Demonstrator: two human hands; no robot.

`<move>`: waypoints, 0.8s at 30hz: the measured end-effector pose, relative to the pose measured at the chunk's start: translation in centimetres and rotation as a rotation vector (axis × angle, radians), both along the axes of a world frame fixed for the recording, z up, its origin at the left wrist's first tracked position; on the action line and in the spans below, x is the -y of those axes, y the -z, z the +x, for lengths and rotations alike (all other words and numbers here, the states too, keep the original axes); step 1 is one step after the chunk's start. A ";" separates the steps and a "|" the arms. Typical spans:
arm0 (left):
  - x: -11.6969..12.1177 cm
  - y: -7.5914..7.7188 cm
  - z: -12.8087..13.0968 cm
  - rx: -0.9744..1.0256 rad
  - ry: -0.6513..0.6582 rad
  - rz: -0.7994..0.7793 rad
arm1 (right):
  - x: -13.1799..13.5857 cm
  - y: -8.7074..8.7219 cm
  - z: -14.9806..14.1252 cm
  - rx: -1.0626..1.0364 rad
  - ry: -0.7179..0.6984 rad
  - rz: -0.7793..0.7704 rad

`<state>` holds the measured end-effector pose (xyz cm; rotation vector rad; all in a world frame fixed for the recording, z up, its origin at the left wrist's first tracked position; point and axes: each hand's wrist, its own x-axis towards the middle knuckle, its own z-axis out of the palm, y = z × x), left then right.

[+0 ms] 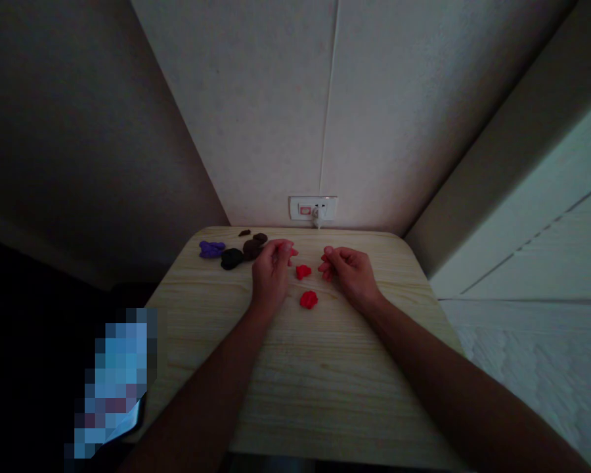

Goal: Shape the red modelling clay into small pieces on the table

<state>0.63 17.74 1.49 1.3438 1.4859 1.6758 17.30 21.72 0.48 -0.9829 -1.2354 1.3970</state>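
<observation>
My left hand (pixel 270 274) is closed in a pinch above the table, with a bit of red modelling clay (pixel 294 252) showing at its fingertips. To its right, my right hand (pixel 352 270) also has thumb and fingers pressed together; a reddish tint shows there, but what it holds is not clear. Between the hands lies a small red clay lump (pixel 303 271). Nearer to me sits a rounder red clay piece (pixel 308 300). Brown clay (pixel 252 249) lies just left of my left hand, partly hidden by it.
A black clay lump (pixel 232 258) and a purple one (pixel 211 249) lie at the table's back left. The light wooden table (pixel 295 381) meets a wall with a socket (pixel 313 208) and a plug in it. A pixelated bright screen (pixel 123 368) is at the left edge.
</observation>
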 end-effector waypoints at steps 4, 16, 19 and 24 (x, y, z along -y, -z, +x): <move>0.1 0.0 0.0 -0.055 0.004 0.001 | -0.1 0.1 0.1 0.042 0.035 0.051; -0.1 0.7 -0.2 -0.170 -0.060 -0.066 | -0.1 0.5 0.2 0.272 -0.027 0.226; 0.0 0.6 -0.3 -0.300 -0.069 -0.116 | 0.1 0.4 0.3 0.462 0.002 0.363; 0.4 0.3 -0.4 -0.527 0.038 -0.159 | 0.4 0.1 0.5 0.658 -0.041 0.469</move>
